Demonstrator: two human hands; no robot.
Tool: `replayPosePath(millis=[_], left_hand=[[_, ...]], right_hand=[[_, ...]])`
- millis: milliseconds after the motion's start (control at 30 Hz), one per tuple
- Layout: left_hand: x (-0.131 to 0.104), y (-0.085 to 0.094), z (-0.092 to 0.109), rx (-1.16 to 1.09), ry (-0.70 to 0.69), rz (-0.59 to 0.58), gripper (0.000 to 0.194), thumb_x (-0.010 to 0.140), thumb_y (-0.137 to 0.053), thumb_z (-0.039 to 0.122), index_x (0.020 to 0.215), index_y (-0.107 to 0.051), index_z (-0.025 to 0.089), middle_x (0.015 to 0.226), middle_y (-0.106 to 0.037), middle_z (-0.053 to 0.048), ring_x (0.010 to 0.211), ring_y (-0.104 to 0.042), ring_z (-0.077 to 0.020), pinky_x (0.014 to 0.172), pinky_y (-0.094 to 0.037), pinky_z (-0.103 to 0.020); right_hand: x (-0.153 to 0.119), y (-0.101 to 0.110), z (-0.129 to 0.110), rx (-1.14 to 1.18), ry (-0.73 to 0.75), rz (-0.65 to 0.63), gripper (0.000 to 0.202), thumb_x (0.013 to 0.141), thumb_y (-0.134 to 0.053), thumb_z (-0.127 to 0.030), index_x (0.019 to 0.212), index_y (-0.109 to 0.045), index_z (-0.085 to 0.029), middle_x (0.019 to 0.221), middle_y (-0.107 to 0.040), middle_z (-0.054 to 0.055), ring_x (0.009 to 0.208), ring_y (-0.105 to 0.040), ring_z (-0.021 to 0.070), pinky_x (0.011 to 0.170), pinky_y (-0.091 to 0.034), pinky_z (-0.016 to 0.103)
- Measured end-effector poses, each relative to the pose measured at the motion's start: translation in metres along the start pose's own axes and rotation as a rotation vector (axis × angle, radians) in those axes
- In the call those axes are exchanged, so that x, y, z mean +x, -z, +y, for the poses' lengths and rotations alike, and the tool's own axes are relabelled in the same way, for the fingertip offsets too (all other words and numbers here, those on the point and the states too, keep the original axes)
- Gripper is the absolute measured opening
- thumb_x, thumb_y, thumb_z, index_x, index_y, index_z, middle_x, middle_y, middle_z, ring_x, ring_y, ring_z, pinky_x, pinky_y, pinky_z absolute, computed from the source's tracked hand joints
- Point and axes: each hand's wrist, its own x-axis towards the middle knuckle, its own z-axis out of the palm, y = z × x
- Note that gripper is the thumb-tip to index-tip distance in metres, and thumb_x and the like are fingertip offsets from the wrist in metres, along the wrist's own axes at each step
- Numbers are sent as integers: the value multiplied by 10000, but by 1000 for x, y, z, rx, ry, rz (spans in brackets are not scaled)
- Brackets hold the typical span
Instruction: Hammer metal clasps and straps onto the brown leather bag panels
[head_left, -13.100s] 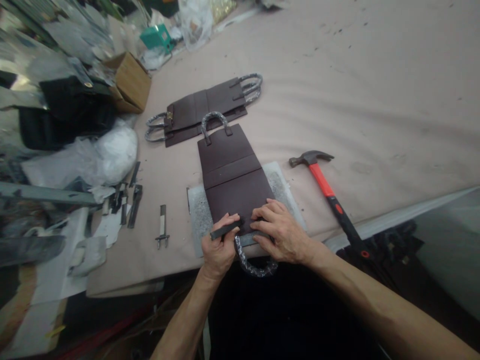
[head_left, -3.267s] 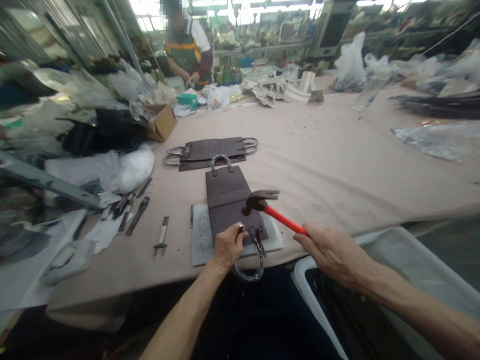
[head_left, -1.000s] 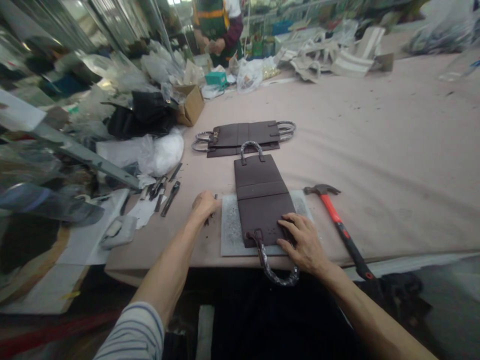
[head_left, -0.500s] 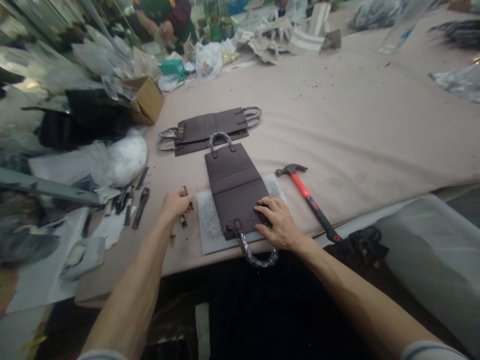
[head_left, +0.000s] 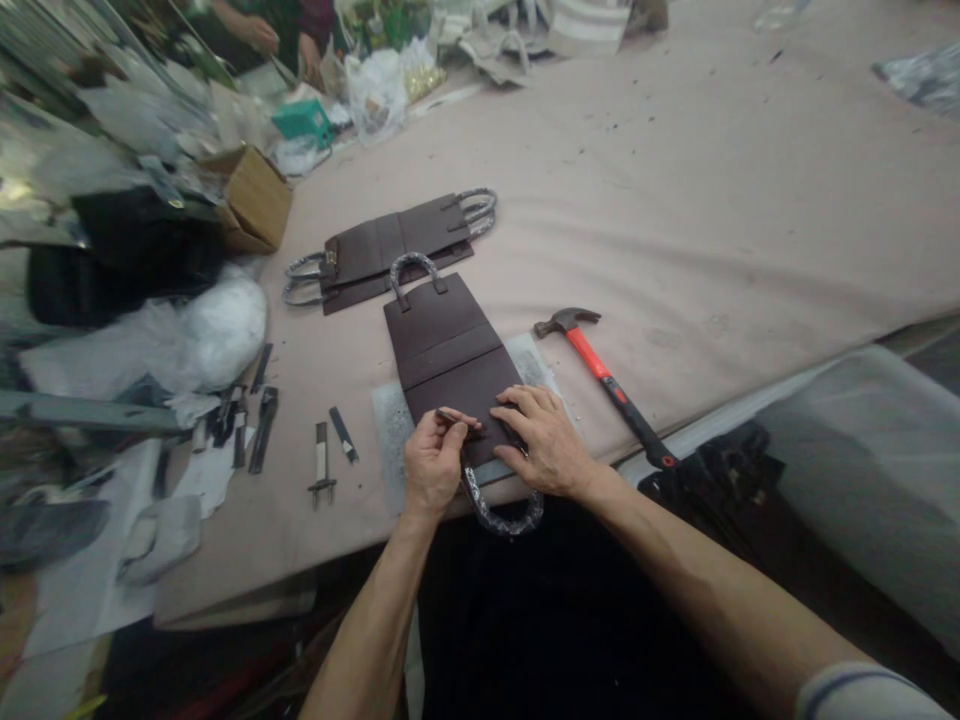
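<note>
Panel (head_left: 456,372) of dark brown, leather-like material, lying over a pale board (head_left: 387,415) at the near edge of a cloth-covered table (head_left: 712,240). From my remote seat, I see its long axis slant forward and to the left, away from the person, with a wrapped loop (head_left: 501,522) at the near end curving toward the body. Both hands are at that near end: the left hand (head_left: 433,467) on its left, the right hand (head_left: 546,442) on its right. Between thumb and fingers the left hand clamps a slim dark tool (head_left: 450,415), held low and slanted, tip toward the other hand; I cannot tell whether that tip touches the panel. The right hand lies palm down, fingers curved and parted from the thumb, resting on the panel. Something dark sits beneath; whether it is pinched, I cannot tell. Forearms spread outward from close wrists. Farther right lies a claw hammer (head_left: 600,372).
</note>
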Motion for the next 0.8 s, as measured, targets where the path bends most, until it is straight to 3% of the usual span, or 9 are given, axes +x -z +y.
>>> replayPosePath(millis=[367, 600, 733, 800], left_hand=[[0, -1, -1, 200, -43, -22, 100, 943, -566, 264, 920, -634, 194, 883, -748, -23, 828, -726, -162, 821, -605, -297], [4, -1, 6, 327, -96, -96, 122, 914, -526, 215, 890, -646, 220, 867, -734, -9, 824, -703, -156, 816, -577, -275], [2, -2, 2, 392, -153, -75, 127, 907, -524, 222, 893, -650, 221, 862, -730, -10, 812, -700, -158, 808, -567, -270], [0, -3, -1, 401, -175, -68, 121, 911, -530, 230, 897, -650, 223, 876, -735, -12, 827, -706, -161, 817, -564, -271]], right_hand=[[-1, -1, 2, 5, 9, 11, 462, 836, -743, -309, 1266, -631, -182, 1366, -573, 144, 1335, -442, 363, 1147, -338, 574], [-3, -3, 5, 48, 6, 22, 444, 831, -747, -305, 1243, -644, -177, 1361, -582, 145, 1340, -441, 363, 1146, -345, 588], [1, 6, 13, 188, 32, 104, 365, 858, -702, -314, 1188, -650, -168, 1299, -603, 147, 1234, -541, 319, 1065, -453, 520], [1, 19, 23, 172, -40, 187, 337, 882, -657, -308, 1186, -641, -164, 1267, -605, 151, 1195, -566, 300, 1052, -474, 482]])
